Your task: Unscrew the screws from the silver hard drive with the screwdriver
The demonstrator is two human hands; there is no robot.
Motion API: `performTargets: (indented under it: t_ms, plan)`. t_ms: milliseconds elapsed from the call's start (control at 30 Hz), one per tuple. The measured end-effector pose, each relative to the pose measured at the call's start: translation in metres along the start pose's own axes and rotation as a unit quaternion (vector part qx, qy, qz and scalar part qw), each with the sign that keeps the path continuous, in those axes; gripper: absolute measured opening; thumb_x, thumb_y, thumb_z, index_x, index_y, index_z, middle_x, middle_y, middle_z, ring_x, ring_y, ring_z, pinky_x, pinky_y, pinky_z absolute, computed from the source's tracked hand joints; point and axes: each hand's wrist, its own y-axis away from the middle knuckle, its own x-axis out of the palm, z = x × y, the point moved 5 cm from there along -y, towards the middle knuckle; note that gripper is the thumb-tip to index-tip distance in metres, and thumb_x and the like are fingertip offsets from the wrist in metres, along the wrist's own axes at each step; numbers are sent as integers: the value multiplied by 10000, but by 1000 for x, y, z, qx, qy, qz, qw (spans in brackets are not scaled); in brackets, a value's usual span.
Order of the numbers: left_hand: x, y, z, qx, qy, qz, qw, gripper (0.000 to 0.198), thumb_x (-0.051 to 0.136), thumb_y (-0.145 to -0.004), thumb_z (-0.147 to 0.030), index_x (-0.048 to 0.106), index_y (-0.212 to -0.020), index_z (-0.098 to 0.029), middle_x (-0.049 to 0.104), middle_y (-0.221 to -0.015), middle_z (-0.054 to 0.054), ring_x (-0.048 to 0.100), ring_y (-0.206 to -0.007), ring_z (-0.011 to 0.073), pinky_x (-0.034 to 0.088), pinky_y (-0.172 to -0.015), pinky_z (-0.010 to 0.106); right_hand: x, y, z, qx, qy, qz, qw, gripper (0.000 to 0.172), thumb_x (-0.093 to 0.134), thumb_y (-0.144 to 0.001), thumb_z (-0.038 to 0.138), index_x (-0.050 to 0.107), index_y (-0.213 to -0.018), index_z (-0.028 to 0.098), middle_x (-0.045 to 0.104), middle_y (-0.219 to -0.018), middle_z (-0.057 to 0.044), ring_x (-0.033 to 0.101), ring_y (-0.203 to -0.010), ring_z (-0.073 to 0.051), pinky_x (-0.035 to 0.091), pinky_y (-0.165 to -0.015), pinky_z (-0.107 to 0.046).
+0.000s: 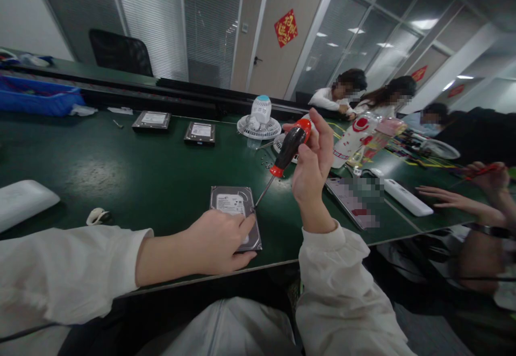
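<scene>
A hard drive point(230, 200) with a white label lies flat near the table's front edge. Across its lower left part rests my left hand point(215, 240), with the thumb along the near edge and the index finger reaching toward the right edge, holding it down. My right hand point(313, 170) is closed around the black and red handle of a screwdriver point(292, 145), which leans down to the left. Its tip meets the drive's right edge, just beyond my left index finger. The hand hides part of the label and the drive's near left corner.
Two more hard drives, one left point(152, 120) and one right point(200, 132), lie farther back. Loose screws point(266, 163) are scattered beside a white fan point(261, 114). A phone point(349, 203) and a white device point(408, 197) lie right, near a co-worker's hand point(455, 200). A blue bin point(40, 97) stands left.
</scene>
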Motion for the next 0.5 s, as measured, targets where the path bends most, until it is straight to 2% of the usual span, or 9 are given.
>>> performTargets:
  t_ms: [100,233,333,433,500]
  plan:
    - [0,0,0,-1,1,0,1000,623,485,-934,-474,509,-1371,-31,721,-1093,176,714,-911,318,599,-732,444,0,-1,5,-25,28,-11,999,432,570,-888,432,531,-1310,344,624,-1204,-23,636,-1146,-227,528,-1041,-499]
    - [0,0,0,-4,-4,1,1000,630,489,-930,-484,512,-1373,-37,723,-1087,172,715,-889,316,598,-711,441,-2,-1,10,-40,100,-38,993,491,713,-800,410,565,-1264,348,591,-1270,-17,624,-1104,-213,547,-1023,-475]
    - [0,1,0,-1,-5,-2,1000,627,489,-929,-480,512,-1374,-40,722,-1096,168,715,-880,315,598,-698,443,-1,-1,5,-18,74,-18,997,459,633,-859,438,547,-1301,350,594,-1293,-23,641,-1102,-220,564,-991,-481]
    - [0,1,0,2,-2,-5,1000,627,493,-927,-472,508,-1375,-34,721,-1103,165,714,-888,316,598,-705,446,1,-1,2,-4,32,5,999,442,490,-925,485,503,-1347,351,616,-1231,-30,646,-1145,-245,565,-976,-503]
    - [1,1,0,3,-2,-6,1000,629,490,-928,-474,506,-1376,-33,721,-1099,165,714,-887,317,596,-699,448,1,-1,3,-7,41,3,999,442,471,-928,502,499,-1343,352,617,-1213,-30,641,-1152,-249,561,-978,-508]
